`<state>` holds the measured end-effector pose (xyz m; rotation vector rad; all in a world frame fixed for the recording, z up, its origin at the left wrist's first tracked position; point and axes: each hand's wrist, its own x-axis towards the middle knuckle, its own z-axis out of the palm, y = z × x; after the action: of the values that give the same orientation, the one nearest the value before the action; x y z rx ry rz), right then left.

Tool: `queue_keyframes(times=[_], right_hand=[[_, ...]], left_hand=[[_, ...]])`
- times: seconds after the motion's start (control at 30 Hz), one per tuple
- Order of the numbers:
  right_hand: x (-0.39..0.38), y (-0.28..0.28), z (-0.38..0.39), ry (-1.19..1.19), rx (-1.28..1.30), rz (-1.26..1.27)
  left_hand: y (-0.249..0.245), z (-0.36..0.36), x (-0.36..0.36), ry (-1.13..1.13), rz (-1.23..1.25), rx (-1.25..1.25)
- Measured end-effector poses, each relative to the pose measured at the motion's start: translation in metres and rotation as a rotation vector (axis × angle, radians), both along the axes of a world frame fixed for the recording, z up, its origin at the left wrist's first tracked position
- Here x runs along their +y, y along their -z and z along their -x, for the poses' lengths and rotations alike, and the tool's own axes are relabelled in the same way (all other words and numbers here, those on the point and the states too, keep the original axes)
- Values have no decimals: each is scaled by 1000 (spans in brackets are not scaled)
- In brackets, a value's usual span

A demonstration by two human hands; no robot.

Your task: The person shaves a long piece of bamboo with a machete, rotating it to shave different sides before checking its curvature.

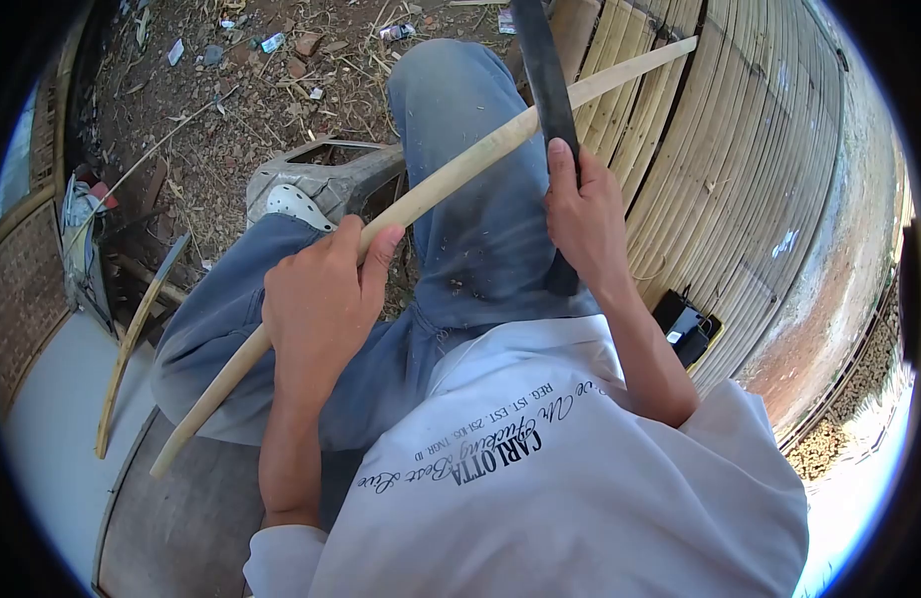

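My left hand (321, 299) is closed round a long, pale, peeled wooden stick (446, 179), with its thumb along the top. The stick slants across my thighs, from low on the left up to the bamboo slats at the upper right. In my right hand (590, 214) is a machete (542, 60) with a dark blade, my thumb lying near the base of the blade. The blade points away from me and crosses over the stick in this view. Below the fist, the dark handle end shows against my jeans (470, 229).
A bamboo slat platform (750, 169) extends along my right, with a black case-like object (687, 327) on it. A worn stool (326, 179) stands ahead, near a white perforated shoe (299, 206). Another narrow stick (137, 339) leans at left. Litter dots the dirt ground (251, 110).
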<state>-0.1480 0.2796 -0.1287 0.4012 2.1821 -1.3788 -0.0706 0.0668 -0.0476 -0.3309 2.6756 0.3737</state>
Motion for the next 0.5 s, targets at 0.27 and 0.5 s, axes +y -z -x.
queue_keyframes(times=[0.27,0.5], right_hand=[[26,-6,24,151,-186,36],[19,3,-7,-133,75,-4]], left_hand=[[-2,1,2,23,-2,31],[1,1,1,90,61,52]])
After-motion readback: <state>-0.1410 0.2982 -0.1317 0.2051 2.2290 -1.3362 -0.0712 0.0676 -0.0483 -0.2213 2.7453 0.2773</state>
